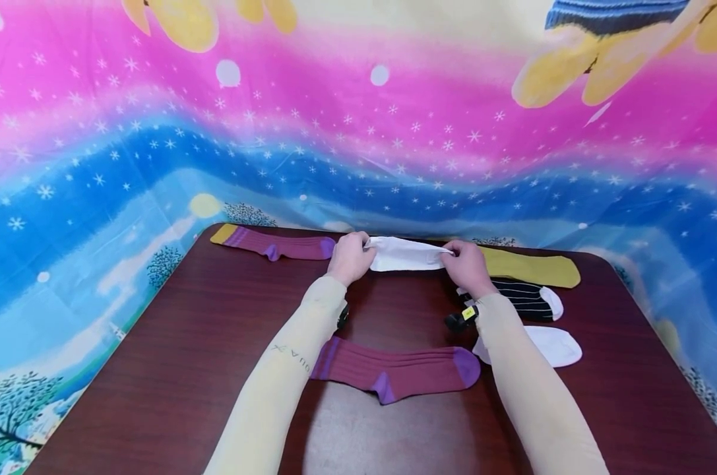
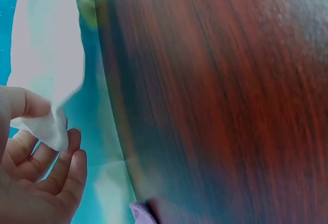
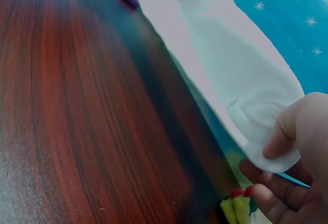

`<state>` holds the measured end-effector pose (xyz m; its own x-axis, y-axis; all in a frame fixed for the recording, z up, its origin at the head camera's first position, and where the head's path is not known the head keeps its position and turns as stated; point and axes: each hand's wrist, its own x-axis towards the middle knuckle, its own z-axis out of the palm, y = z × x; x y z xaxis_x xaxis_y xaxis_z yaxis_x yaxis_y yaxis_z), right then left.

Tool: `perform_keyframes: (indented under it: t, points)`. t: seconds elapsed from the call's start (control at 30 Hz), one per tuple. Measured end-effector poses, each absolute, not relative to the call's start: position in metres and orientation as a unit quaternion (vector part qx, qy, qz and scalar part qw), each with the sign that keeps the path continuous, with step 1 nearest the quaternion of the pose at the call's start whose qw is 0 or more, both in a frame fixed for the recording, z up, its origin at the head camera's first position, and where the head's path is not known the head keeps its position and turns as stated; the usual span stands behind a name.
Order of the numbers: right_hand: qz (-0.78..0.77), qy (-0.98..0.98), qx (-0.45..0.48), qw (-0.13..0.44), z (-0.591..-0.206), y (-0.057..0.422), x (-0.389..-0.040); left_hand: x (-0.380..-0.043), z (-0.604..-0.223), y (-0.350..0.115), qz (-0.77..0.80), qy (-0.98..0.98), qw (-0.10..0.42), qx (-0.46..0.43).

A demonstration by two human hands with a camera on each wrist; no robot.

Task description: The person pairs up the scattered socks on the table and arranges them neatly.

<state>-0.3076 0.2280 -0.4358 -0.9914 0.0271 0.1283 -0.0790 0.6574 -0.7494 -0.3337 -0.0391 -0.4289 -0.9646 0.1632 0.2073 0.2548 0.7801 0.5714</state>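
Fingers (image 2: 74, 178) of the left hand (image 1: 351, 259) pinch the ribbed cuff of a white sock (image 1: 407, 254), thumb on one face, other fingertips loosely bent behind. Right hand (image 1: 467, 267) pinches the rounded end the same way, remaining fingers curved underneath. White sock stretches between the two, fairly flat, held up off the surface (image 1: 174, 369) by its far edge. Left of the left fingers: maroon sock (image 1: 295, 248), yellow cuff, purple heel and toe, lying flat, toe just beside the hand. Just right of the right fingers: mustard sock (image 1: 530, 267), one end hidden behind the hand. Right of those fingers and nearer the body: black sock (image 1: 521, 300), white stripes, white toe; then a second white sock (image 1: 554, 344), both partly covered by the right arm. Nearer the body than either set of fingers, between the arms: second maroon sock (image 1: 405, 373), purple heel and toe, one end hidden by the left sleeve (image 1: 281, 376). Yellow tag (image 1: 469, 313) at the right wrist. Beyond the fingers: printed cloth (image 1: 394, 158), snowflakes on blue and pink.
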Motion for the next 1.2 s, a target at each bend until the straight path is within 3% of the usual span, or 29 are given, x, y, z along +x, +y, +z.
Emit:
perform_keyframes:
  t: [0.67,1.2]
  points:
    - [0.497,-0.868,0.006,0.021,-0.418,0.240,-0.288,-0.321,-0.423,-0.041,-0.360,-0.920,0.079,-0.134]
    - [0.533,-0.845,-0.018,0.045,-0.403,0.246,-0.269,-0.313,-0.417,-0.034,-0.368,-0.906,0.095,-0.187]
